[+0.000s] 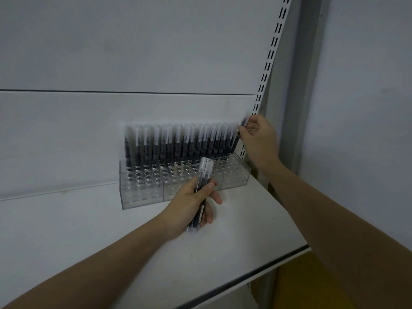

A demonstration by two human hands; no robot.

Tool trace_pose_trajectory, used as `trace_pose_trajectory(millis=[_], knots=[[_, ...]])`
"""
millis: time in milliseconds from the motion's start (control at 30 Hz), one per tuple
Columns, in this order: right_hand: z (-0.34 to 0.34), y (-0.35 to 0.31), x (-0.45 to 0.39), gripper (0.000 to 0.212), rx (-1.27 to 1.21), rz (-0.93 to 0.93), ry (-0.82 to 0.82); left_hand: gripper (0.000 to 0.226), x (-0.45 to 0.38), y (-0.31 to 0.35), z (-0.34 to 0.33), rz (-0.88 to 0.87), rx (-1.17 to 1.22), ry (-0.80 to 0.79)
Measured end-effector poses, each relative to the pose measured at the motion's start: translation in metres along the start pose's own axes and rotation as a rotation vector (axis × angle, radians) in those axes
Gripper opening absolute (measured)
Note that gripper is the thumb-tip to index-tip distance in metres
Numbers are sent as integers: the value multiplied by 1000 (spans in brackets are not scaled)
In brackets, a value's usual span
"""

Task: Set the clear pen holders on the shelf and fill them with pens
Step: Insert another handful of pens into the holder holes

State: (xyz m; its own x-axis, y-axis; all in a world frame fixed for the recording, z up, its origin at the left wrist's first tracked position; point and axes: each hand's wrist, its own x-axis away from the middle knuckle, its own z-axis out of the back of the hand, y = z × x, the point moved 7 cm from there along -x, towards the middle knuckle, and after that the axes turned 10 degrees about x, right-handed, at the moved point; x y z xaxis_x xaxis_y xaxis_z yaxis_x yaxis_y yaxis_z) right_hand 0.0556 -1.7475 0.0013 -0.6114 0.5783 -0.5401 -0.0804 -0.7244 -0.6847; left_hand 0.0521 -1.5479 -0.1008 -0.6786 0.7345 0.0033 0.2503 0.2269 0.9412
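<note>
Both grips clamp pens: left (191, 206) a bundle (199, 197), right (258, 134) one pen (242, 128) above the holders (178, 186).

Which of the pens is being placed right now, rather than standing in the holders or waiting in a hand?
The pen pinched by the right hand at the row's far right end; the left hand grips a spare bundle of pens.

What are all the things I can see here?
holders: three, it seems, clear, side by side at the back of the shelf.
pens: many, black with clear caps, standing in the holders' back rows.
bundle: a few black pens, in the left hand.
pen: one, black, blurred, pinched in the right hand.
shelf: one, white.
strip: one, white, slotted, right of the back panel.
left hand: grip on the bundle.
right hand: grip on the pen.
</note>
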Motion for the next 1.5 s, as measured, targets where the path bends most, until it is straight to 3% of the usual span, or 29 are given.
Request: trace_pose_trajectory(millis=[133,467,567,667,767,933,1200,1500], knots=[[-13,6,3,6,161,-11,-113,19,0,0,0,-1,-5,2],[-27,14,5,13,338,-15,-241,26,2,1,0,5,15,11],[-16,10,20,27,234,-62,-162,28,1,1,1,6,34,6],[-10,1,55,12,19,-111,-90,29,2,1,1,-4,57,13],[-20,-2,93,6,-189,-180,-150,29,1,2,1,-6,88,7],[-37,-7,137,21,-530,-310,-316,25,3,2,-1,12,110,-6],[-35,-5,138,9,-498,-258,-336,33,0,-2,2,20,36,-4],[-36,9,135,20,-679,-384,-283,27,0,-2,2,13,29,12]])
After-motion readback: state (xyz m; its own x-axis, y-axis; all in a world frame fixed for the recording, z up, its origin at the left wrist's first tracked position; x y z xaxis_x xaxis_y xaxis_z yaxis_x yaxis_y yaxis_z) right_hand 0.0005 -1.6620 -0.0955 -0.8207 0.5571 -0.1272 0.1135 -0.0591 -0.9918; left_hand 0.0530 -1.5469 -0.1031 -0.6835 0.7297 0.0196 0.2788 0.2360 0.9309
